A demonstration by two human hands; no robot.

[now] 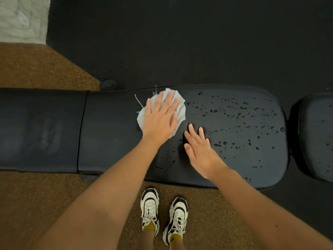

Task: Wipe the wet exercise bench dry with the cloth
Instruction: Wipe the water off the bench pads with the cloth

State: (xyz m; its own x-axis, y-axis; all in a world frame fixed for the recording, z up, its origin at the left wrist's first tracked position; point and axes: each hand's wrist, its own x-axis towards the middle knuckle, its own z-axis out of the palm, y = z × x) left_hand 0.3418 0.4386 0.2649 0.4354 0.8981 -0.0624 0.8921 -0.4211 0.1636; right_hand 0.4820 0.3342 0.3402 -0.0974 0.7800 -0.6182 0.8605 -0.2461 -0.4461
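Fingers of the left hand (158,121) spread flat, pinning a crumpled white cloth (177,105) to the black padded vinyl bench (111,130); right hand (200,148) open, bracing nearby; unswept droplets (234,112) rightward risk being smeared or missed.

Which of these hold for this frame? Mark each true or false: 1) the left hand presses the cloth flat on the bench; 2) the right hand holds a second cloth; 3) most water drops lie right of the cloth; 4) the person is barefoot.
1) True. The left hand lies spread, palm down, on the white cloth on the bench.
2) False. The right hand is open and holds nothing; it is over the pad beside the cloth.
3) True. The water drops are spread over the pad to the right of the cloth.
4) False. The person wears white and black sneakers.
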